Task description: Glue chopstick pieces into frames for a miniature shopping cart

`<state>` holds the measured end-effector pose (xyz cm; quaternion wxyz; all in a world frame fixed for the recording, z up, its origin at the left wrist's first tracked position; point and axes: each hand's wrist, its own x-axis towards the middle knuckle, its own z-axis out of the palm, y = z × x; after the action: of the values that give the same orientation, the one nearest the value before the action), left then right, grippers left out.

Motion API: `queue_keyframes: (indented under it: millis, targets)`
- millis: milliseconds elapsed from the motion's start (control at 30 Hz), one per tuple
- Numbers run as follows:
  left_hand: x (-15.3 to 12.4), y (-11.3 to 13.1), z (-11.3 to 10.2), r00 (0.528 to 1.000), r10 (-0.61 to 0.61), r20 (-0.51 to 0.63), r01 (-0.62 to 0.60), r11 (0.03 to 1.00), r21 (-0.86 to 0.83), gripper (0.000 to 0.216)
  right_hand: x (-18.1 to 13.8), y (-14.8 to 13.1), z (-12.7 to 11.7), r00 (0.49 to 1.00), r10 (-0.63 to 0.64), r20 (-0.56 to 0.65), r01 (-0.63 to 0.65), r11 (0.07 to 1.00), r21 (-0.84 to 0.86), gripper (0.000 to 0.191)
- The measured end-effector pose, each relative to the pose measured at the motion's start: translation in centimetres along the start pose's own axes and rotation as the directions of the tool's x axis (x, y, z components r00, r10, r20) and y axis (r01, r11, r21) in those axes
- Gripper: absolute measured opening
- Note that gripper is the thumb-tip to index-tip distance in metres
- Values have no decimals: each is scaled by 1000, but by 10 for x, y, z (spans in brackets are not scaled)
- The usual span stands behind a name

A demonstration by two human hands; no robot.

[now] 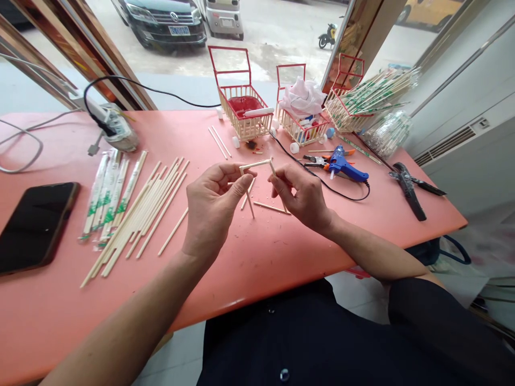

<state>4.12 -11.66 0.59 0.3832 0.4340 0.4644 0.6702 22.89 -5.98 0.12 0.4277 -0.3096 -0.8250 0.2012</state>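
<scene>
Between my hands, a little above the table, is a small frame of joined wooden sticks point(257, 164) with a short top bar and two legs. My left hand point(219, 198) pinches its left corner between thumb and fingers, and one leg slants down below. My right hand point(300, 193) pinches the other leg near the right corner. Cut stick pieces point(271, 208) lie on the table beneath the frame, with small crumbs around them. Left of my left hand, a bundle of bare chopsticks point(148, 209) is spread, beside several wrapped chopsticks point(108, 198).
A blue glue gun point(348, 166) lies right of my hands, its black cord looping across the pink table point(225, 289). Small stick carts point(245, 115) stand along the back, one loaded with wrapped chopsticks point(374, 96). A phone point(36, 225) and power strip point(118, 128) lie left; black-handled shears point(410, 187) lie right.
</scene>
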Motion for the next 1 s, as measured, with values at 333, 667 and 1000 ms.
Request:
queue_keyframes:
  millis: [333,667,1000]
  targets:
    - [1,-1,-2,999,22,-32,-21,999,42,6,0,2,4,1000,-26,-9,26,999,24,30]
    - [0,1,1,1000,5,-8,-4,999,53,17,-2,3,5,1000,3,20,-4,999,43,32]
    - [-3,4,0,999,37,-11,-36,996,76,13,-3,3,6,999,5,34,-6,999,49,31]
